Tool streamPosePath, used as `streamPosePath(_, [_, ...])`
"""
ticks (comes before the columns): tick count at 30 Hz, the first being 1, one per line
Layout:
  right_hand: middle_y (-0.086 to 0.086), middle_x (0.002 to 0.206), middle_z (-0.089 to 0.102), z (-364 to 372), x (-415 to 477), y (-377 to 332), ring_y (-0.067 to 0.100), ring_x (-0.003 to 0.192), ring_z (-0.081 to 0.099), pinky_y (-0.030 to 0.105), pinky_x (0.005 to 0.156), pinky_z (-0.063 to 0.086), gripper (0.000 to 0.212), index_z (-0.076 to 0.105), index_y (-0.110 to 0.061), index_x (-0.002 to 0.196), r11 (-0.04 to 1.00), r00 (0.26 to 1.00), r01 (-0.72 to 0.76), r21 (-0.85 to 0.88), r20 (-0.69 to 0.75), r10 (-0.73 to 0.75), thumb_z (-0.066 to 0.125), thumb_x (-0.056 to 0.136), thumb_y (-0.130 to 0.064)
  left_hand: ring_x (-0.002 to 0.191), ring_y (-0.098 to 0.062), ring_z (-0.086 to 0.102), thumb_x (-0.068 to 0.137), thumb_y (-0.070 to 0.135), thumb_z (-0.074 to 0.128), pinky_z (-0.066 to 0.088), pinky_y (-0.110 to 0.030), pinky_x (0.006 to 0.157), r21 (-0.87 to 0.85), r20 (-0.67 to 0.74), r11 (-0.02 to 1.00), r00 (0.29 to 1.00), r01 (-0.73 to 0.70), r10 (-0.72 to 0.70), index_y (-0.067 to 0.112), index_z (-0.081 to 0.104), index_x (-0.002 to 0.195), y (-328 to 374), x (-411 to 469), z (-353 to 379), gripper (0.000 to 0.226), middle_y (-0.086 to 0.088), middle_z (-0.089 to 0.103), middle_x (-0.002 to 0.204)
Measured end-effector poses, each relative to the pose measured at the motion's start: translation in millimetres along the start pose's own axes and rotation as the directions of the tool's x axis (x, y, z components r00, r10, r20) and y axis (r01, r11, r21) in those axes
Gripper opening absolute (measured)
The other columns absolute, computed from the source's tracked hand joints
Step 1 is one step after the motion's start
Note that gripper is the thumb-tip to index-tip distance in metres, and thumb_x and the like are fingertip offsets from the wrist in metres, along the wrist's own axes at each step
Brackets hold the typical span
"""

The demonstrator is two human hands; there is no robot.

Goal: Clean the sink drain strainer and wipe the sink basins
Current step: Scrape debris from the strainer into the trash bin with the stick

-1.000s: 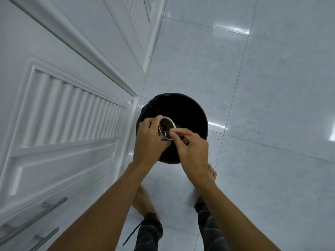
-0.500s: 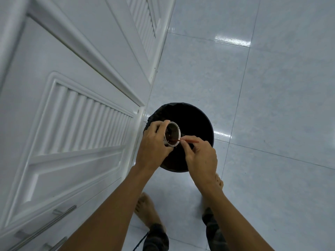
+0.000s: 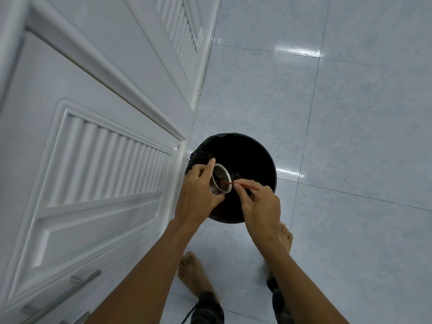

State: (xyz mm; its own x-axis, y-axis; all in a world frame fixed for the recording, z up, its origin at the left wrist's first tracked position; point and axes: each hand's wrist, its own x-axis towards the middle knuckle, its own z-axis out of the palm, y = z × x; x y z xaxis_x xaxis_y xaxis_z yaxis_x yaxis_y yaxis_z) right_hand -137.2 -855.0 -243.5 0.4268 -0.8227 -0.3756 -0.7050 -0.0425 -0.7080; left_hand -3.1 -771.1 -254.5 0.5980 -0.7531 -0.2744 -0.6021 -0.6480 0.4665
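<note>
My left hand grips a small round metal sink strainer, tilted on its side with its perforated inside facing right. It hangs over a black round trash bin lined with a black bag. My right hand pinches a thin red stick. The stick's tip reaches into the strainer cup, where dark residue clings. A few dark specks lie inside the bin just right of the strainer.
White louvred cabinet doors with metal bar handles run along the left. Glossy pale floor tiles surround the bin. My bare feet stand just in front of the bin.
The view has shifted down a little, so bin and hands sit lower in frame. The strainer has tipped further onto its side, and the stick has moved inside the cup.
</note>
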Motion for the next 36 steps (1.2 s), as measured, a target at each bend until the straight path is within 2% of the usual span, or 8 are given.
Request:
streamPosePath(4, [-0.007, 0.108, 0.075, 5.9, -16.7, 2.9, 0.006, 0.097, 0.064, 0.014, 0.085, 0.052, 0.023, 0.076, -0.024, 0.114, 0.997, 0.999, 0.048, 0.062, -0.021, -0.047, 0.066, 0.095, -0.032, 0.124, -0.027, 0.057, 0.082, 0.042, 0.085, 0.053, -0.038, 0.106, -0.014, 0.037, 1.0, 0.999, -0.001, 0.001, 0.014, 0.035, 0.161, 5.6, 1.2, -1.1, 0.097, -0.013, 0.056, 0.135])
streamPosePath(8, [-0.005, 0.111, 0.074, 6.2, -10.1, 12.6, 0.008, 0.099, 0.065, 0.024, 0.089, 0.057, 0.026, 0.074, -0.025, 0.118, 1.0, 1.0, -0.022, 0.014, -0.013, 0.022, 0.062, 0.097, -0.034, 0.123, -0.024, 0.053, 0.086, 0.039, 0.082, 0.049, -0.036, 0.109, 0.046, 0.105, 0.999, 0.994, -0.028, 0.023, 0.017, 0.027, 0.164, 7.3, -2.9, 0.6, 0.097, -0.013, 0.052, 0.134])
streamPosePath(11, [-0.007, 0.106, 0.074, 6.8, -11.0, 20.1, 0.007, 0.096, 0.065, 0.016, 0.086, 0.055, 0.021, 0.076, -0.024, 0.112, 0.995, 0.998, 0.019, 0.098, -0.057, -0.014, 0.067, 0.095, -0.03, 0.123, -0.023, 0.049, 0.087, 0.038, 0.079, 0.045, -0.031, 0.109, 0.115, 0.148, 0.993, 0.988, 0.022, -0.039, 0.019, 0.018, 0.166, 3.2, -1.4, 1.8, 0.102, -0.012, 0.049, 0.134])
streamPosePath(17, [-0.01, 0.102, 0.073, 14.3, -7.5, 34.6, 0.0, 0.091, 0.064, 0.006, 0.083, 0.05, 0.018, 0.076, -0.021, 0.109, 0.979, 0.995, -0.072, 0.19, -0.051, 0.083, 0.068, 0.094, -0.025, 0.107, -0.024, 0.057, 0.077, 0.038, 0.083, 0.049, -0.034, 0.096, 0.204, 0.175, 0.979, 0.985, -0.029, -0.008, 0.013, 0.046, 0.138, 8.8, -1.5, 9.7, 0.075, -0.008, 0.059, 0.12])
streamPosePath(24, [-0.022, 0.093, 0.07, 22.0, -5.2, 32.0, -0.006, 0.089, 0.066, 0.001, 0.077, 0.047, 0.011, 0.075, -0.028, 0.102, 0.947, 0.99, -0.129, 0.295, 0.092, 0.106, 0.066, 0.095, -0.026, 0.115, -0.02, 0.047, 0.08, 0.043, 0.076, 0.042, -0.031, 0.101, 0.243, 0.218, 0.969, 0.976, -0.036, -0.018, 0.023, 0.049, 0.144, 4.0, 0.0, 10.4, 0.072, -0.004, 0.049, 0.129])
streamPosePath(27, [-0.019, 0.093, 0.068, 17.7, 2.6, 37.5, -0.009, 0.086, 0.062, -0.002, 0.076, 0.045, 0.013, 0.075, -0.024, 0.105, 0.939, 0.98, -0.179, 0.293, -0.036, 0.198, 0.066, 0.096, -0.026, 0.115, -0.021, 0.048, 0.078, 0.046, 0.076, 0.039, -0.03, 0.101, 0.263, 0.206, 0.964, 0.978, -0.037, -0.018, 0.026, 0.051, 0.143, -1.2, 1.5, 7.4, 0.072, -0.003, 0.05, 0.126])
streamPosePath(32, [-0.011, 0.092, 0.074, 17.8, 0.4, 41.1, 0.006, 0.092, 0.069, 0.021, 0.08, 0.059, 0.009, 0.074, -0.026, 0.099, 0.887, 0.963, -0.259, 0.381, 0.17, 0.208, 0.067, 0.095, -0.028, 0.115, -0.022, 0.051, 0.075, 0.046, 0.081, 0.04, -0.034, 0.101, 0.147, 0.198, 0.988, 0.98, -0.048, 0.018, 0.024, 0.054, 0.142, -3.3, 4.5, 6.5, 0.076, -0.002, 0.054, 0.125])
streamPosePath(36, [-0.017, 0.09, 0.07, 11.0, 5.5, 41.1, 0.004, 0.093, 0.068, 0.009, 0.078, 0.052, 0.007, 0.072, -0.03, 0.099, 0.891, 0.961, -0.259, 0.372, 0.005, 0.277, 0.067, 0.095, -0.029, 0.115, -0.02, 0.05, 0.075, 0.048, 0.081, 0.04, -0.033, 0.104, 0.096, 0.219, 0.995, 0.976, -0.032, 0.01, 0.026, 0.051, 0.143, -3.4, 3.2, 7.2, 0.078, -0.001, 0.053, 0.127])
